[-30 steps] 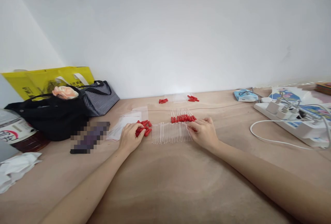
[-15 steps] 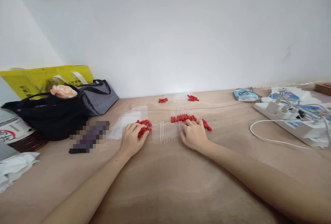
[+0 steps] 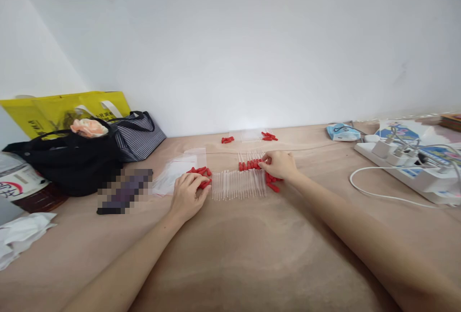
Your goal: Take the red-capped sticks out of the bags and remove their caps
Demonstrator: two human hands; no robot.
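Observation:
A row of clear thin tubes (image 3: 236,186) lies side by side on the table between my hands. Left of it, my left hand (image 3: 190,192) has its fingers curled around a red rubber bulb (image 3: 205,185), with other red bulbs just behind. Beyond the tubes is a second row of tubes fitted with red bulbs (image 3: 249,164). At this row's right end, the thumb and fingers of my right hand (image 3: 283,164) pinch a red rubber bulb, which they partly hide. Loose red bulbs (image 3: 272,187) lie below that hand.
Clear plastic bags (image 3: 173,173) lie behind my left hand. At the back are more tubes (image 3: 250,135) between small piles of red bulbs (image 3: 227,140). Bags (image 3: 72,163) and a bottle (image 3: 21,182) stand left; a power strip (image 3: 414,173) with cables and a mask (image 3: 342,132) are right.
My right hand has moved off the near tubes' right end, up and right to the bulb row, uncovering more tubes and loose bulbs. My left hand has barely shifted.

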